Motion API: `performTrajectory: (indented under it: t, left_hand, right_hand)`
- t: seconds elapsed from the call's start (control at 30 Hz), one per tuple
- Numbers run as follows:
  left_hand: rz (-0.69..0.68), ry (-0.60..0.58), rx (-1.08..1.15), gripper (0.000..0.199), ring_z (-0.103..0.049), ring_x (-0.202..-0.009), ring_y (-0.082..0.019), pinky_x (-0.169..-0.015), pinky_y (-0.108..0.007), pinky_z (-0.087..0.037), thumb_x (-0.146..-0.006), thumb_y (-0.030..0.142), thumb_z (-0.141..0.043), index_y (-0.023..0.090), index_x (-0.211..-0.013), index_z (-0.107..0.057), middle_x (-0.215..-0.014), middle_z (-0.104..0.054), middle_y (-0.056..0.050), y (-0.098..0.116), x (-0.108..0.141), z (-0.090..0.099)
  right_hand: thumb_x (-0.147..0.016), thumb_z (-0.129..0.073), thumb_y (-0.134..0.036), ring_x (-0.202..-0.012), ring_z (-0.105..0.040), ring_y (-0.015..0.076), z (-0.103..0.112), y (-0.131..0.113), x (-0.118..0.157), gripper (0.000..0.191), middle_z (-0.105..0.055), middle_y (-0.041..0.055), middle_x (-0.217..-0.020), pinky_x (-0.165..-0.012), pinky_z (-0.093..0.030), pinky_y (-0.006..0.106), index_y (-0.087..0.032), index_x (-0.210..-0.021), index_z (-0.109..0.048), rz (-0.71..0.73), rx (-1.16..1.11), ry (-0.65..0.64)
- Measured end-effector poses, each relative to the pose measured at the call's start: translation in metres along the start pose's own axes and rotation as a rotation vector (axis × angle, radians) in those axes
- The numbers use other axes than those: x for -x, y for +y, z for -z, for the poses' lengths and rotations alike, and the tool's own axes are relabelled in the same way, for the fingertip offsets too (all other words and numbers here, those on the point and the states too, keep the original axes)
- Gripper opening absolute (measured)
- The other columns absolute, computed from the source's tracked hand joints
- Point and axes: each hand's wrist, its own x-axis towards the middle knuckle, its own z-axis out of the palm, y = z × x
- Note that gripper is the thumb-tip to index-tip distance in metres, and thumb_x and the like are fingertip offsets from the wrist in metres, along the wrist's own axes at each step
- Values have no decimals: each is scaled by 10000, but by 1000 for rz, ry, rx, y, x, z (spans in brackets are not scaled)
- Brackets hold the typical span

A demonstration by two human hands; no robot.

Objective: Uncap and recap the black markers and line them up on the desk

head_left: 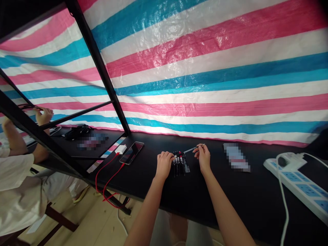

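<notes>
Several dark pens [180, 165] lie side by side on the black table, with white and red parts near their upper ends. Beside their left edge is my left hand [164, 163], its fingers bent together at the pens' upper ends; what is under the fingertips is hidden. My right hand [203, 157], to the right of the pens, pinches a slim pen [191, 149] between thumb and fingers. The pen points left, its far end near the tops of the row.
A phone [132, 152] with a red cable and a white charger [121, 149] lie to the left. On the right are a blurred packet [236, 157] and a white power strip [302, 186]. A person [19, 171] sits beyond the black metal frame [98, 65].
</notes>
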Motion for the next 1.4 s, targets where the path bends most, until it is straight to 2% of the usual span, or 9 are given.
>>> performTrajectory:
  t: [0.43, 0.5, 0.67, 0.83, 0.97, 1.07, 1.2, 1.3, 1.4]
  left_hand:
    - [-13, 18, 37, 182, -448, -855, -149, -779, -297, -300, -880, 271, -397, 217, -851, -568, -856, -578, -2, 2, -1, 2]
    - [-21, 16, 38, 187, -451, -852, -146, -779, -297, -301, -880, 274, -396, 216, -847, -571, -855, -581, -1, 3, 0, 2]
    - [36, 63, 18, 201, -461, -846, -145, -768, -297, -303, -885, 278, -383, 218, -882, -575, -872, -584, -8, 4, 0, 4]
    - [123, 102, -52, 237, -464, -839, -162, -740, -303, -308, -894, 287, -348, 217, -894, -575, -874, -582, -26, 0, 0, 4]
    - [220, 88, -219, 242, -446, -862, -209, -754, -349, -305, -882, 308, -361, 197, -875, -576, -855, -570, -65, -11, 1, 2]
    - [342, 68, -305, 221, -440, -895, -239, -775, -378, -308, -867, 300, -386, 180, -881, -571, -860, -547, -85, -21, 2, -1]
    - [468, 148, -345, 303, -443, -938, -247, -793, -381, -321, -855, 299, -406, 172, -1124, -464, -1047, -484, -118, -19, 3, -3]
    - [352, 191, -287, 306, -448, -939, -226, -807, -364, -323, -875, 341, -350, 169, -1109, -448, -1070, -471, -106, -9, 3, -4]
    - [196, 72, -192, 257, -464, -902, -201, -804, -342, -323, -862, 397, -367, 186, -921, -501, -934, -513, -57, -1, 3, -6]
  right_hand:
    - [-753, -448, -367, -377, -421, 71, 0, -1, 0, 200, -555, -24, -568, -367, -270, 181, -178, -810, -485, -13, 15, -21]
    - [-760, -452, -376, -387, -424, 74, -3, -3, 3, 217, -564, -17, -585, -383, -285, 188, -175, -816, -513, 0, 80, -97]
    - [-787, -429, -436, -393, -423, 87, -13, -6, 14, 343, -585, -2, -635, -427, -333, 219, -168, -929, -588, 45, 245, -435]
    - [-820, -411, -353, -559, -518, 127, -12, -13, 22, 234, -595, -18, -656, -530, -334, 227, -240, -907, -597, 143, 709, -341]
    - [-826, -437, -315, -651, -541, 132, -8, -17, 23, 185, -607, -9, -728, -547, -290, 230, -248, -909, -588, 123, 1073, -315]
    - [-813, -467, -322, -666, -537, 133, -7, -16, 24, 154, -598, -10, -745, -536, -269, 230, -238, -866, -585, 120, 1204, -369]
    - [-801, -476, -319, -694, -536, 133, -9, -13, 26, 146, -593, -6, -815, -542, -275, 229, -238, -870, -575, 148, 1258, -400]
    - [-796, -473, -325, -716, -544, 144, -9, -13, 26, 155, -588, 8, -840, -556, -289, 235, -230, -873, -568, 123, 1297, -392]
    - [-790, -476, -295, -744, -561, 157, -10, -12, 26, 131, -589, 23, -857, -579, -308, 240, -214, -858, -553, 116, 1336, -372]
